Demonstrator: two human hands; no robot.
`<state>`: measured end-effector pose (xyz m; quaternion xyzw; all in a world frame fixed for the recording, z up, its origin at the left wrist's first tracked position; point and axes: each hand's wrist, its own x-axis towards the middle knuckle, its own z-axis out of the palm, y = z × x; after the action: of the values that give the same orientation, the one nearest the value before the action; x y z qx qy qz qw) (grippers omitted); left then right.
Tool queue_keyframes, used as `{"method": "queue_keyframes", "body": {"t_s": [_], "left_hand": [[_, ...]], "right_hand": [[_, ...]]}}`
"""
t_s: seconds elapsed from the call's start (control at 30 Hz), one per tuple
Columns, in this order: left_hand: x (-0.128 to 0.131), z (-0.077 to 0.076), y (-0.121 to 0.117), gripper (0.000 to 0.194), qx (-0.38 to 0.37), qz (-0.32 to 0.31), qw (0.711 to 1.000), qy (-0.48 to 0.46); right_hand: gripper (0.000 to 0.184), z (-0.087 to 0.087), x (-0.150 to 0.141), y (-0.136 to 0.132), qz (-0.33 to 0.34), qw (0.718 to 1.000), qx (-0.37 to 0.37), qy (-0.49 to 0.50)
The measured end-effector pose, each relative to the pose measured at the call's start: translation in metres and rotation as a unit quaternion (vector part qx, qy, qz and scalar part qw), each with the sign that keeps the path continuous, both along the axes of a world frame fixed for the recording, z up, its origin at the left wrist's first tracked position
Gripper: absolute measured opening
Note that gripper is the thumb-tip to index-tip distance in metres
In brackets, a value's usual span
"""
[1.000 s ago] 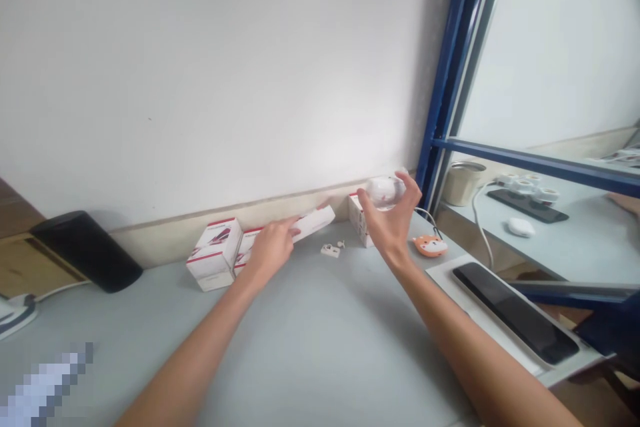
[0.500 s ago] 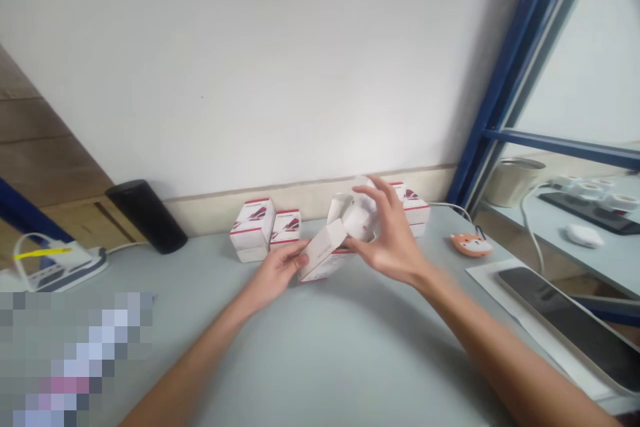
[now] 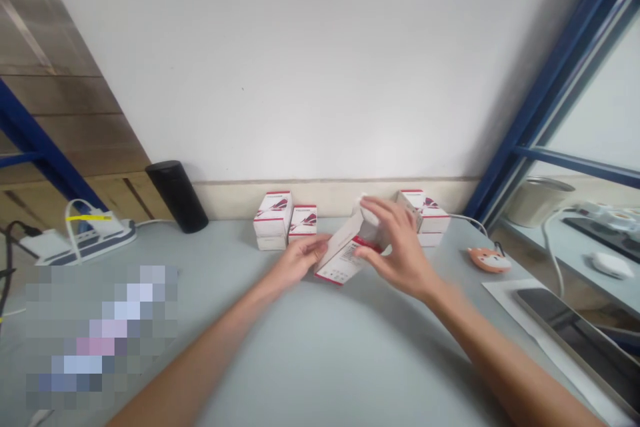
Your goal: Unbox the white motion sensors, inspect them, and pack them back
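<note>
A small white and red cardboard box [image 3: 345, 257] stands tilted above the table, its upper end leaning right. My left hand [image 3: 300, 259] grips its lower left side, fingers closed around the edge. At the box's upper end, my right hand [image 3: 400, 247] curves around a white rounded object [image 3: 369, 219], fingers on top and thumb near the printed face. The object is partly hidden by the fingers and blurred, so its kind and how far it sits inside the box are unclear.
Printed boxes stand along the wall: a stack [image 3: 273, 217] and another box [image 3: 303, 221] at left, more boxes [image 3: 431, 217] at right. A black cylinder [image 3: 178, 197], a power strip [image 3: 90, 247], an orange animal-faced pouch [image 3: 489, 260] and a dark phone-like slab [image 3: 575, 333] lie around.
The box in my left hand has turned, bringing its printed face into view. My right hand has lowered the white object against the box's upper end. The camera view has shifted left.
</note>
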<state>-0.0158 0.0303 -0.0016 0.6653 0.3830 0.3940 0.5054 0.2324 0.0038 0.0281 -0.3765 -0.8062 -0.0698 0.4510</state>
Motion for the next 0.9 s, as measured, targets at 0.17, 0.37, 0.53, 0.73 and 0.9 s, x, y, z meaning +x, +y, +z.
{"method": "queue_keyframes", "body": {"t_s": [0.17, 0.37, 0.53, 0.73, 0.9], "left_hand": [[-0.002, -0.005, 0.0, 0.046, -0.03, 0.035, 0.999, -0.014], [0.003, 0.005, -0.006, 0.044, -0.003, 0.048, 0.999, -0.021], [0.02, 0.027, -0.032, 0.043, 0.196, 0.058, 0.979, 0.0], [0.016, 0.037, -0.041, 0.041, 0.321, 0.067, 0.936, 0.127], [0.007, 0.037, -0.038, 0.036, 0.311, 0.051, 0.942, 0.117]], "right_hand": [[0.065, -0.007, -0.021, -0.013, -0.003, 1.0, 0.001, -0.011], [0.067, -0.007, -0.028, -0.018, -0.01, 0.999, -0.005, 0.032], [0.07, -0.004, -0.031, -0.02, 0.028, 0.999, 0.026, -0.012], [0.073, -0.005, -0.026, -0.021, 0.085, 0.994, 0.067, 0.029], [0.06, 0.001, -0.02, -0.021, 0.045, 0.991, 0.11, 0.064]]}}
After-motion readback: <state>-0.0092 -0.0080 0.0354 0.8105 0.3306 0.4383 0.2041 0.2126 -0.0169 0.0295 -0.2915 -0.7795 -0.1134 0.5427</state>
